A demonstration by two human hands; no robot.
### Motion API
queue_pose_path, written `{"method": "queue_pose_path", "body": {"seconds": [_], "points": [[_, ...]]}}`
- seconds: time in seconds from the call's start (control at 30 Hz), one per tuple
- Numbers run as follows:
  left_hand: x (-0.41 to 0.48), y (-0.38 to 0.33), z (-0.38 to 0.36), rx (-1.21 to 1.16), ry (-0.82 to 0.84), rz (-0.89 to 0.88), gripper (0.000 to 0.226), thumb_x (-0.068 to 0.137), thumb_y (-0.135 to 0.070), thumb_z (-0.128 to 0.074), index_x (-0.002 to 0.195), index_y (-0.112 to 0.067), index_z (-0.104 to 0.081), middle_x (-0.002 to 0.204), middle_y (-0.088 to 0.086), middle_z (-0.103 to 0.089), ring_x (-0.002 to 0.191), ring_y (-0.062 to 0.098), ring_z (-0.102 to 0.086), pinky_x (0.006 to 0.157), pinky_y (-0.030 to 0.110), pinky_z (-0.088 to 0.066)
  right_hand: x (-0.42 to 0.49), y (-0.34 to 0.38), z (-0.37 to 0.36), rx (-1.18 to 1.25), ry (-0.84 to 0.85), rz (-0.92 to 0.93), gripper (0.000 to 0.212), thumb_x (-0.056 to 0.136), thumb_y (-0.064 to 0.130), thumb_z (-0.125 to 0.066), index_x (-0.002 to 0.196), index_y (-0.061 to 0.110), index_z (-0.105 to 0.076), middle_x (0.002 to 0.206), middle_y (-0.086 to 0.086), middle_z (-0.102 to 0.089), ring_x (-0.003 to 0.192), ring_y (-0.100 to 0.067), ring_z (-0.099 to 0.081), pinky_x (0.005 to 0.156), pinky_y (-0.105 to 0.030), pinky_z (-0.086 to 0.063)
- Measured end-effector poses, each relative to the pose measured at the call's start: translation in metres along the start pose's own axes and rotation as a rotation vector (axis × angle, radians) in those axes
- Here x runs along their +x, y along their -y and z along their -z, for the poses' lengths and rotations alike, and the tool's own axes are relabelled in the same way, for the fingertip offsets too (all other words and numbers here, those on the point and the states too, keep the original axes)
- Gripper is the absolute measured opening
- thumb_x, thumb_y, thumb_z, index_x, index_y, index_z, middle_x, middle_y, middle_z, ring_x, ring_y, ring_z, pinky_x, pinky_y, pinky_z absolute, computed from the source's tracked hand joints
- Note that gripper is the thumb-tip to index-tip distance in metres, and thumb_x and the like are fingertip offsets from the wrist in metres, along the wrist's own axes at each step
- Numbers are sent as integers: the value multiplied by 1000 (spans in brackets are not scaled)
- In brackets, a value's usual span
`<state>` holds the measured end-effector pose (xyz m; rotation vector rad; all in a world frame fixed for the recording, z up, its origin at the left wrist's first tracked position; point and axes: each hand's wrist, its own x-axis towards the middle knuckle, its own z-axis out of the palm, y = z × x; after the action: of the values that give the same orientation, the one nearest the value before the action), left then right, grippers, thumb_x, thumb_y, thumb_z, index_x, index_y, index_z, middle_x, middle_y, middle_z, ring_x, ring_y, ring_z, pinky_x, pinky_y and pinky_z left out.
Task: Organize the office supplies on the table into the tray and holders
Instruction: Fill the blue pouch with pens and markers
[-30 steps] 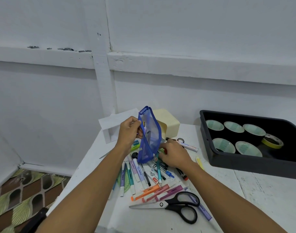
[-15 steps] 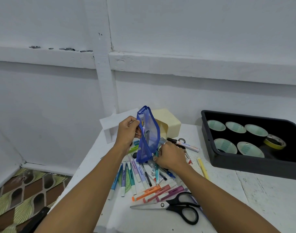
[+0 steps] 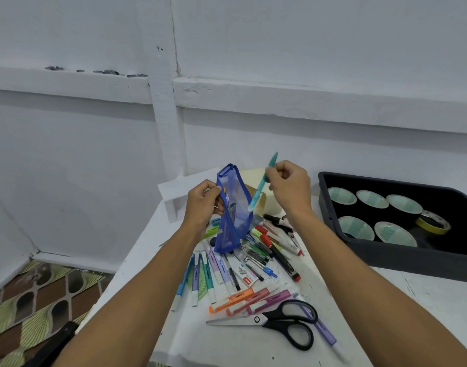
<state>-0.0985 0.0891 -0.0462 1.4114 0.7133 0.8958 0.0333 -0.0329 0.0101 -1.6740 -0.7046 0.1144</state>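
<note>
left hand (image 3: 203,201): fingers curled, pinching blue pouch (image 3: 233,215) upright over pen pile (image 3: 256,254) | right hand (image 3: 288,186): pinching teal pen (image 3: 262,181), lower end at pouch's right edge | tray (image 3: 386,258): right | pen labels: unreadable

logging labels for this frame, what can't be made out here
All in the head view:
- Blue mesh pouch contents: only dim shapes show through the mesh; left hand covers one edge.
- Teal pen lower end: inside the pouch or in front, cannot tell.
- Cream box: mostly behind pouch and right hand.
- Black tray: right side cut off by the frame edge.
- Small white box among the pens: print too small.
</note>
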Motion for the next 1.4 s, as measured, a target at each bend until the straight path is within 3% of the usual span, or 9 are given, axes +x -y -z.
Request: {"method": "queue_pose_path", "body": {"seconds": [0.17,0.33,0.43,0.53,0.7,0.83,1.07,1.27,1.4], "points": [[-3,0,-7,-23,34,-7,22,95,-6,-50,73,-8,-52,63,16,-54,49,20,-47,46,25,-42,-11,-11,-19,-340,332,31,24,89,33,-66,80,11,-72,64,4,-62,60,-13,-55,65,-31,-49],[-2,0,1,-31,12,2,23,94,-6,-51,71,-9,-51,64,17,-54,49,21,-46,48,27,-41,-19,-50,-10,-358,215,-5,19,89,21,-57,72,16,-63,62,6,-57,61,-14,-51,67,-34,-48],[-3,2,6,-50,-15,22,26,95,-5,-51,69,-9,-50,55,9,-52,46,21,-44,45,25,-39,-31,-72,-2,-595,487,-39,12,85,23,-59,74,22,-64,71,7,-62,70,-14,-60,75,-38,-57],[-5,3,6,-48,-24,26,27,95,-5,-51,68,-10,-49,50,5,-50,44,20,-44,43,23,-38,-45,-83,-3,-858,753,41,8,78,34,-69,81,27,-67,80,10,-61,78,-14,-61,71,-35,-56],[-5,2,6,-41,-20,27,27,95,-6,-51,69,-11,-50,53,6,-52,45,19,-45,44,24,-39,-50,-91,-7,-1060,669,205,5,80,25,-65,83,24,-69,90,-1,-65,80,-22,-63,68,-36,-55],[-4,2,8,-41,-22,23,27,95,-6,-51,68,-11,-51,53,6,-52,45,20,-45,46,26,-39,-40,-92,1,-995,657,81,9,81,16,-64,74,17,-71,81,-4,-69,70,-20,-65,68,-36,-59],[-4,1,6,-37,-21,22,26,94,-5,-50,69,-10,-50,54,9,-53,45,20,-45,45,26,-40,-21,-90,32,-862,715,-48,12,85,10,-67,83,17,-76,87,4,-71,83,-11,-64,78,-27,-54],[-2,0,3,-24,-5,20,24,95,-6,-51,71,-10,-53,63,14,-56,48,21,-46,47,27,-41,-11,-94,46,-885,706,-82,21,80,11,-69,74,31,-67,93,7,-68,88,-14,-63,83,-34,-56],[-2,0,1,-21,-6,16,24,94,-5,-51,71,-9,-51,59,12,-54,47,21,-45,46,27,-40,-18,-98,48,-988,606,19,24,77,8,-61,70,31,-55,87,10,-60,83,-18,-59,70,-34,-53]]}}
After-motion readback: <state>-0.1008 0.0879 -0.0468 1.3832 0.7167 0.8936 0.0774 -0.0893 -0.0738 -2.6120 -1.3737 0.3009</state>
